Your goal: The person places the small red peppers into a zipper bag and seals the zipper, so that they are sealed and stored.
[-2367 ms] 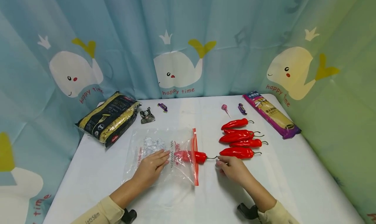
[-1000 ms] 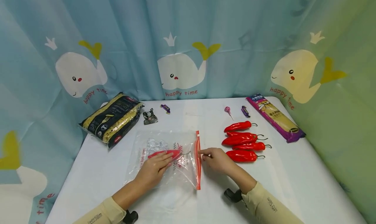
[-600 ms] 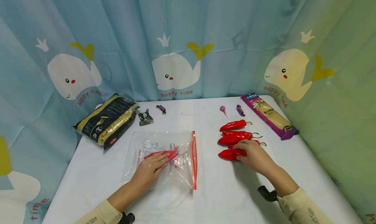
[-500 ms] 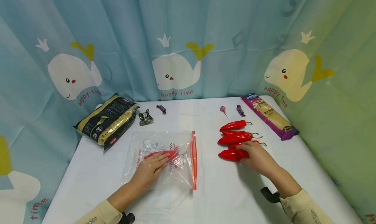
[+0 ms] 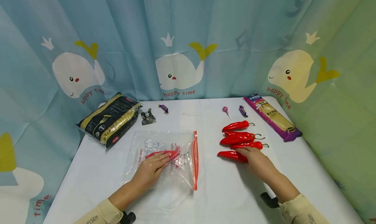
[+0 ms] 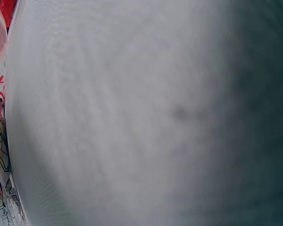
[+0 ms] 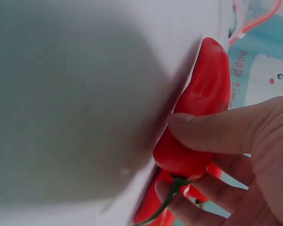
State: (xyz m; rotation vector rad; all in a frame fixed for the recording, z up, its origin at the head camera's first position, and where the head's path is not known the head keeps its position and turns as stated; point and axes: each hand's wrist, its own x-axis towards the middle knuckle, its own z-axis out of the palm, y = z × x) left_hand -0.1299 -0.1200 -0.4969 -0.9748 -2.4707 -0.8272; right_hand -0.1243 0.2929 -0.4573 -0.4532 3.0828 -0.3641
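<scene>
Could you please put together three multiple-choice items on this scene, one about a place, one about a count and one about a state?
1. Where does the clear zip bag lie?
A. On the table, under the left hand
B. On the yellow pasta pack
C. Against the curtain

2. How many red chili peppers lie outside the bag?
A. Two
B. Four
C. Seven

3. What is the right hand doing?
A. Resting flat on the table
B. Gripping the purple noodle pack
C. Pinching the nearest chili pepper at its stem end

Answers:
1. A: the left hand rests on the bag, which lies flat on the white table.
2. B: the head view shows four peppers in a group right of the bag, a fifth inside it.
3. C: the right wrist view shows the thumb and fingers closed round the pepper near its green stem.
</scene>
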